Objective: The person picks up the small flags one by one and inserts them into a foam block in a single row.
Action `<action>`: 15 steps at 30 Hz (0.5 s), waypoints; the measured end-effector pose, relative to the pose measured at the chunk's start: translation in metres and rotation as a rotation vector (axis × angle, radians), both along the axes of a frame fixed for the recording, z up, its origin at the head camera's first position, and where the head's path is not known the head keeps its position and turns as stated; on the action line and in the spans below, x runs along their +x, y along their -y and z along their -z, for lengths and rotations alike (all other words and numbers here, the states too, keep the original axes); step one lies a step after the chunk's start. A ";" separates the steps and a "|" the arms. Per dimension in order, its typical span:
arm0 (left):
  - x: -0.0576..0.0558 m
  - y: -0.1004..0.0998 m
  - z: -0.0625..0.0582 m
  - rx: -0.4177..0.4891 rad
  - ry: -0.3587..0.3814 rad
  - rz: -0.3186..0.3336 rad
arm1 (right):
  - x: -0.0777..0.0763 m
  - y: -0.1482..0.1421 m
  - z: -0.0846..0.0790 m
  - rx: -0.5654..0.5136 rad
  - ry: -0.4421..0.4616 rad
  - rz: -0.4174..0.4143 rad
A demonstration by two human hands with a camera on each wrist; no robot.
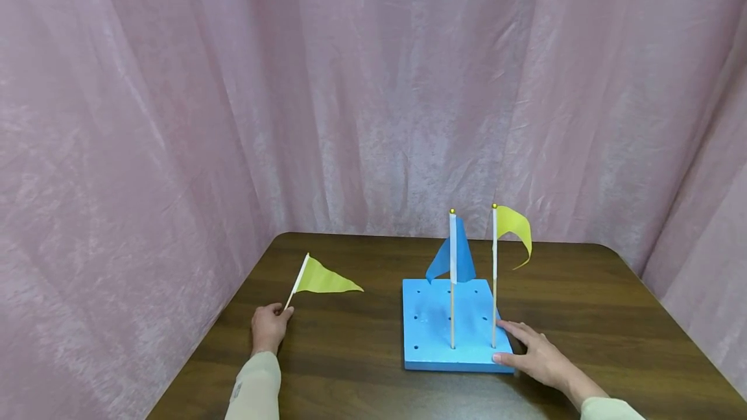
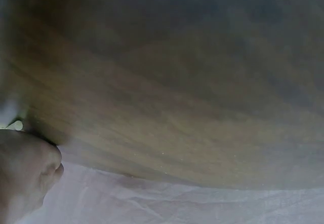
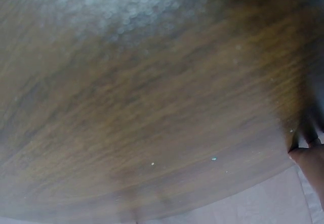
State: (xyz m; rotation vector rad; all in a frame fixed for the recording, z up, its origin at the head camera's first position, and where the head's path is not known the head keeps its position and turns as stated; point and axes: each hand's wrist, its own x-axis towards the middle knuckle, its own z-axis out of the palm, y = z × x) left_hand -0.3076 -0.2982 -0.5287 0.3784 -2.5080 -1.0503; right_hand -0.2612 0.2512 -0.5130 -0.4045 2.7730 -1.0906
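At the left of the table, my left hand (image 1: 270, 327) pinches the wooden stick of a yellow pennant flag (image 1: 321, 277), which leans up and to the right. My right hand (image 1: 539, 356) rests against the right edge of a light blue board (image 1: 432, 332) with holes, its fingers extended and its thumb near the front corner. Two flags stand upright in the board's front row: a blue flag (image 1: 463, 255) in the middle hole and another yellow flag (image 1: 515, 222) in the right one. The left wrist view shows part of my left hand (image 2: 30, 176); the right wrist view catches only some fingers.
A dark wooden table (image 1: 350, 368) with rounded far corners lies under everything. Pink curtains (image 1: 408, 96) hang close behind it and along both sides. Several holes show in the board around the two sticks.
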 end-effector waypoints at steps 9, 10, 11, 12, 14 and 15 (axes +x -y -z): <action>0.002 0.000 -0.004 -0.015 -0.002 0.020 | -0.002 0.001 -0.002 0.006 0.019 0.008; 0.002 0.000 -0.004 -0.016 -0.006 0.020 | -0.002 0.001 -0.002 0.009 0.019 0.008; 0.002 0.000 -0.003 -0.017 -0.009 0.019 | -0.002 0.001 -0.002 0.007 0.021 0.009; 0.001 0.000 -0.003 -0.019 -0.011 0.016 | -0.001 0.001 -0.001 0.003 0.022 0.010; 0.000 0.000 0.000 -0.027 -0.013 0.013 | -0.001 0.001 -0.001 -0.001 0.023 0.011; 0.000 0.000 0.001 -0.032 -0.011 0.010 | -0.001 0.001 0.000 -0.004 0.022 0.011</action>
